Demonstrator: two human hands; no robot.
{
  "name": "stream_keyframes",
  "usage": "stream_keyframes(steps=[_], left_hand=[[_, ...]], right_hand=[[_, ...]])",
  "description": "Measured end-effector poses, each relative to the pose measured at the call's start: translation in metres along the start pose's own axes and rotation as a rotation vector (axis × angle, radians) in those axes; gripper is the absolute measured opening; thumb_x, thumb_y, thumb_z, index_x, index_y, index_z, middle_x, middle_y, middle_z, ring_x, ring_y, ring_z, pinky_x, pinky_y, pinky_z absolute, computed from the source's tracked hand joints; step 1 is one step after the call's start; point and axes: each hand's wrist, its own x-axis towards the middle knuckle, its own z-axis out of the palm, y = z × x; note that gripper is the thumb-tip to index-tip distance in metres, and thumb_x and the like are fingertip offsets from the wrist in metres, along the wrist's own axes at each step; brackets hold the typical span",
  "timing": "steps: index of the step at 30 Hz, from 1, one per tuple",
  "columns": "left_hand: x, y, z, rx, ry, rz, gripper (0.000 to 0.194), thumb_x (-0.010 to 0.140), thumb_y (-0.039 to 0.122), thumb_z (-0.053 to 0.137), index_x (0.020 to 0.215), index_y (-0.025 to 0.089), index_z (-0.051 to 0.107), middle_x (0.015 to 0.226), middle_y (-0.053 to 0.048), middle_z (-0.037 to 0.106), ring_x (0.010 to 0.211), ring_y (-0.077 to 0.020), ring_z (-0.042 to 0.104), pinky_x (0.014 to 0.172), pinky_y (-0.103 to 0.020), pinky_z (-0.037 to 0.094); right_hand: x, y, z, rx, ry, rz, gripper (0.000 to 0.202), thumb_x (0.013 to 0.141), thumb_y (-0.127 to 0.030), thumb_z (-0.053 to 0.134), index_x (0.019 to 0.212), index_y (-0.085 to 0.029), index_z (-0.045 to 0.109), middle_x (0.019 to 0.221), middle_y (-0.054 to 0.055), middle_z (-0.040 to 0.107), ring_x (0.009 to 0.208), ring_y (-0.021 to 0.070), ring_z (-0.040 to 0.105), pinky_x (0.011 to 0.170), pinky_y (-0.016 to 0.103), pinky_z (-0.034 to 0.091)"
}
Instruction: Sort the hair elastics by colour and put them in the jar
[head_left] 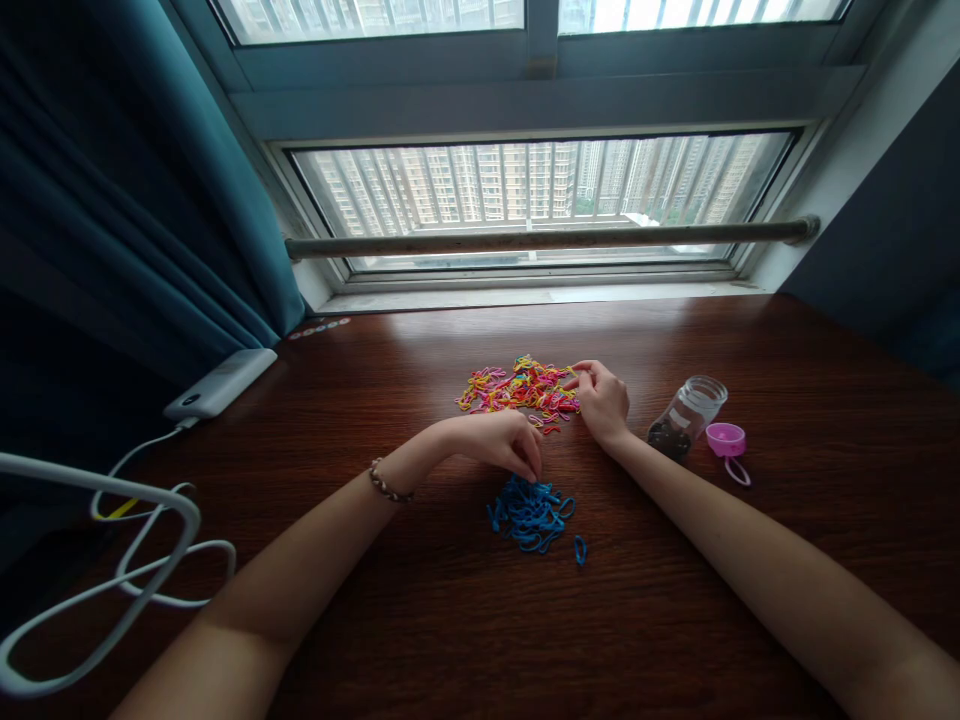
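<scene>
A pile of blue hair ties (pixel 531 515) lies on the table, with one loose blue tie (pixel 580 550) to its right. My left hand (pixel 506 440) is just above this pile, fingers pinched and pointing down at its top edge. Whatever sits between those fingertips is too small to make out. Farther back spreads a mixed heap of red, yellow and pink hair ties (pixel 525 385). At the right edge of that heap is my right hand (pixel 600 400), its thumb and index finger bent together among the ties. I cannot make out what they pinch.
Right of my right hand, a clear jar (pixel 686 415) with dark contents leans tilted beside a pink lid (pixel 726 440) with a loop. A white power bank (pixel 221 384) and a white cable (pixel 169 500) are on the left. A metal rail (pixel 547 241) crosses the window behind the table.
</scene>
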Motion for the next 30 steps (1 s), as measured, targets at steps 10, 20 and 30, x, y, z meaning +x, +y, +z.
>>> stream_keyframes(steps=[10, 20, 30], left_hand=[[-0.003, -0.006, -0.002, 0.066, -0.094, -0.053, 0.021, 0.073, 0.026, 0.064, 0.092, 0.02, 0.07, 0.081, -0.003, 0.067, 0.068, -0.0132, 0.059, 0.06, -0.019, 0.044], [-0.001, -0.035, -0.009, 0.587, 0.602, -0.053, 0.021, 0.084, 0.027, 0.048, 0.095, 0.018, 0.064, 0.1, -0.007, 0.064, 0.097, -0.0188, 0.054, 0.088, -0.032, 0.039], [-0.012, -0.066, -0.01, 0.914, 0.626, -0.161, 0.026, 0.088, 0.026, 0.039, 0.107, 0.023, 0.057, 0.112, -0.003, 0.059, 0.112, -0.0193, 0.046, 0.1, -0.04, 0.024]], right_hand=[[0.0, 0.0, 0.001, -0.104, -0.053, 0.016, 0.026, 0.081, -0.027, 0.041, 0.096, -0.026, 0.062, 0.076, 0.0, 0.07, 0.072, 0.017, 0.061, 0.064, 0.026, 0.041], [0.001, -0.002, -0.002, -0.238, -0.21, -0.031, 0.022, 0.07, -0.027, 0.058, 0.09, -0.03, 0.065, 0.083, -0.004, 0.069, 0.081, 0.016, 0.06, 0.07, 0.025, 0.043], [0.002, 0.003, -0.001, -0.238, -0.063, -0.009, 0.022, 0.076, -0.026, 0.049, 0.089, -0.028, 0.066, 0.08, 0.0, 0.067, 0.073, 0.0169, 0.058, 0.065, 0.027, 0.041]])
